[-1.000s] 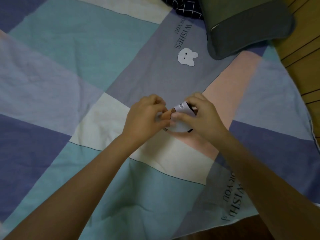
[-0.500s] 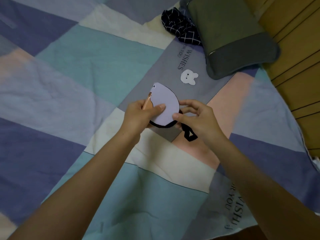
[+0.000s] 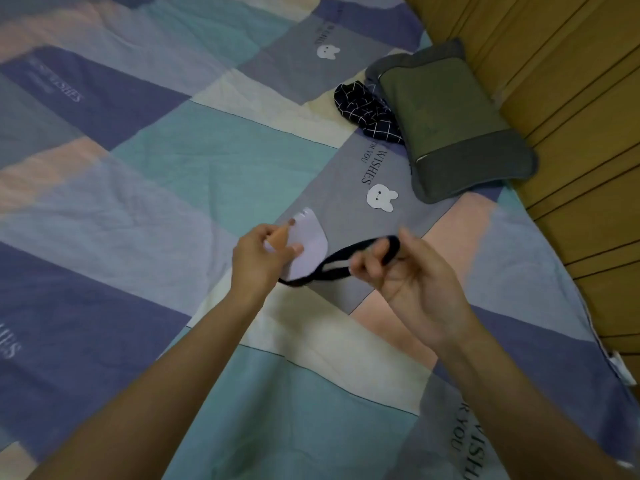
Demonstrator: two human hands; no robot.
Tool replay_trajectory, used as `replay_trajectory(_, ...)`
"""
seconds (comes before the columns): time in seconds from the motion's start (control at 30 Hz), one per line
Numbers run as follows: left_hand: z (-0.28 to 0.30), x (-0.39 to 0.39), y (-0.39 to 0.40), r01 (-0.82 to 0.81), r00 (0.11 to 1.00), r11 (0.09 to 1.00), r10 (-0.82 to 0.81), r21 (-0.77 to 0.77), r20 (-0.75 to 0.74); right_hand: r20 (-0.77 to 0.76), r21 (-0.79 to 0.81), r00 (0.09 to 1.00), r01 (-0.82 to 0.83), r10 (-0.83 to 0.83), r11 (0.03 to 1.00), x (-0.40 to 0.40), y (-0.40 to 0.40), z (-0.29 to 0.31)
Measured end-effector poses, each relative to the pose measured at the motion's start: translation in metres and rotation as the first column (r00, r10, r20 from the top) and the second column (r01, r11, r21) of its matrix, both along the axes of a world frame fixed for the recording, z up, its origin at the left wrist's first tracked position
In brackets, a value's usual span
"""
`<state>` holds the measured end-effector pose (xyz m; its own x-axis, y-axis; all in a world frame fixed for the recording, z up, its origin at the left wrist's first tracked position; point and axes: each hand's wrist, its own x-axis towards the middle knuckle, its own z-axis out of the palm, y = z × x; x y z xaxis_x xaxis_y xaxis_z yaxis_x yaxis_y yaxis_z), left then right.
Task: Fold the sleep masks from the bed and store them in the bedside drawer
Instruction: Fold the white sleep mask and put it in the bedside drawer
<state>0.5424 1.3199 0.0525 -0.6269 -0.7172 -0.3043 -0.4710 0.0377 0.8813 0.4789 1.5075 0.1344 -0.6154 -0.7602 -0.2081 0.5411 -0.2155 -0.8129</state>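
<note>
Bedspread [image 3: 221,161] print reads "WISHES ... YOU" beside white bunny patch [image 3: 381,197], at 1 o'clock from hands; same wording repeats at lower right corner. Folded sleep mask [image 3: 310,247] held above bedspread, centre frame. Left hand [image 3: 258,259] pinches pale folded body. Right hand [image 3: 408,271] curls fingers round black strap [image 3: 346,259], now stretched out toward 3 o'clock; half second ago strap hung slack under mask. Dark checked cloth [image 3: 367,110] and green pillow [image 3: 450,123] at 1 o'clock.
</note>
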Motion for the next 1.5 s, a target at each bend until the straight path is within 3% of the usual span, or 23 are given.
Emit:
replay_trajectory(0.07, -0.003, 0.006, 0.009, 0.245, 0.969, 0.969, -0.245, 0.033, -0.01, 0.044, -0.028, 0.996, 0.074, -0.073, 0.997, -0.011, -0.009, 0.001)
replay_trajectory(0.13, -0.002, 0.01, 0.014, 0.335, 0.941, 0.94, -0.331, 0.071, -0.066, -0.22, 0.272, 0.966, 0.193, -0.134, 0.943, -0.027, -0.016, -0.011)
replay_trajectory(0.17, -0.001, 0.011, 0.014, 0.3, 0.951, 0.949, -0.29, 0.097, -0.105, -0.419, 0.462, 0.906, 0.268, -0.059, 0.845, -0.032, -0.017, -0.021)
replay_trajectory(0.2, -0.001, 0.01, 0.011, 0.229, 0.967, 0.962, -0.207, 0.15, -0.148, -0.575, 0.63, 0.806, 0.328, 0.139, 0.704, -0.035, -0.014, -0.032)
replay_trajectory(0.23, -0.001, 0.009, 0.008, 0.139, 0.978, 0.964, -0.098, 0.228, -0.185, -0.62, 0.751, 0.676, 0.364, 0.398, 0.551, -0.036, -0.009, -0.044)
replay_trajectory(0.27, 0.0, 0.008, 0.004, 0.038, 0.977, 0.949, 0.03, 0.313, -0.209, -0.562, 0.827, 0.563, 0.377, 0.607, 0.417, -0.034, -0.003, -0.052)
replay_trajectory(0.3, -0.001, 0.007, -0.001, -0.068, 0.965, 0.924, 0.157, 0.376, -0.21, -0.499, 0.865, 0.517, 0.351, 0.696, 0.36, -0.031, 0.004, -0.058)
replay_trajectory(0.33, -0.003, 0.006, -0.006, -0.168, 0.945, 0.9, 0.264, 0.403, -0.194, -0.464, 0.884, 0.569, 0.252, 0.679, 0.393, -0.025, 0.009, -0.06)
replay_trajectory(0.4, -0.008, 0.006, -0.014, -0.299, 0.921, 0.892, 0.363, 0.339, -0.141, -0.395, 0.771, 0.771, -0.017, 0.5, 0.636, -0.007, 0.011, -0.046)
replay_trajectory(0.47, -0.016, 0.011, -0.015, -0.29, 0.95, 0.946, 0.303, 0.145, -0.081, -0.265, 0.415, 0.924, -0.148, 0.275, 0.898, 0.01, 0.005, -0.032)
replay_trajectory(0.5, -0.019, 0.014, -0.011, -0.238, 0.969, 0.97, 0.241, 0.054, -0.056, -0.175, 0.211, 0.97, -0.13, 0.168, 0.969, 0.017, -0.001, -0.025)
replay_trajectory(0.57, -0.024, 0.021, 0.001, -0.093, 0.993, 0.996, 0.092, -0.012, -0.071, -0.072, -0.015, 0.996, 0.043, -0.043, 0.999, 0.024, -0.011, -0.021)
replay_trajectory(0.6, -0.024, 0.025, 0.007, -0.028, 0.994, 1.0, 0.027, -0.004, -0.105, -0.049, -0.014, 0.986, 0.16, -0.16, 0.987, 0.023, -0.015, -0.023)
replay_trajectory(0.67, -0.022, 0.029, 0.016, 0.046, 0.984, 0.999, -0.041, 0.024, -0.172, -0.119, 0.159, 0.913, 0.406, -0.391, 0.9, 0.016, -0.021, -0.035)
replay_trajectory(0.73, -0.017, 0.029, 0.018, 0.022, 0.972, 0.992, 0.008, 0.125, -0.233, -0.241, 0.323, 0.829, 0.558, -0.504, 0.764, 0.009, -0.022, -0.047)
replay_trajectory(0.77, -0.014, 0.028, 0.018, -0.004, 0.966, 0.98, 0.055, 0.197, -0.252, -0.276, 0.38, 0.822, 0.57, -0.499, 0.729, 0.009, -0.022, -0.052)
replay_trajectory(0.83, -0.009, 0.026, 0.018, -0.009, 0.961, 0.952, 0.092, 0.305, -0.259, -0.301, 0.436, 0.871, 0.487, -0.388, 0.757, 0.013, -0.021, -0.059)
replay_trajectory(0.9, -0.007, 0.026, 0.017, 0.08, 0.963, 0.937, 0.015, 0.341, -0.268, -0.333, 0.449, 0.918, 0.355, -0.215, 0.82, 0.021, -0.021, -0.06)
replay_trajectory(1.0, 0.001, 0.026, 0.01, 0.227, 0.952, 0.883, -0.113, 0.411, -0.283, -0.4, 0.492, 0.915, 0.266, -0.056, 0.829, 0.025, -0.023, -0.057)
replay_trajectory(1.13, 0.01, 0.032, -0.001, 0.4, 0.913, 0.855, -0.34, 0.33, -0.226, -0.471, 0.519, 0.879, 0.207, 0.075, 0.83, 0.026, -0.023, -0.05)
replay_trajectory(1.27, 0.024, 0.033, -0.006, 0.59, 0.807, 0.757, -0.554, 0.279, -0.203, -0.559, 0.542, 0.8, 0.155, 0.216, 0.826, 0.027, -0.023, -0.044)
replay_trajectory(1.4, 0.027, 0.033, -0.009, 0.683, 0.727, 0.667, -0.657, 0.298, -0.197, -0.662, 0.524, 0.688, 0.143, 0.295, 0.84, 0.024, -0.024, -0.041)
replay_trajectory(1.5, 0.027, 0.036, -0.004, 0.698, 0.711, 0.649, -0.677, 0.303, -0.19, -0.646, 0.495, 0.708, 0.105, 0.285, 0.862, 0.021, -0.025, -0.041)
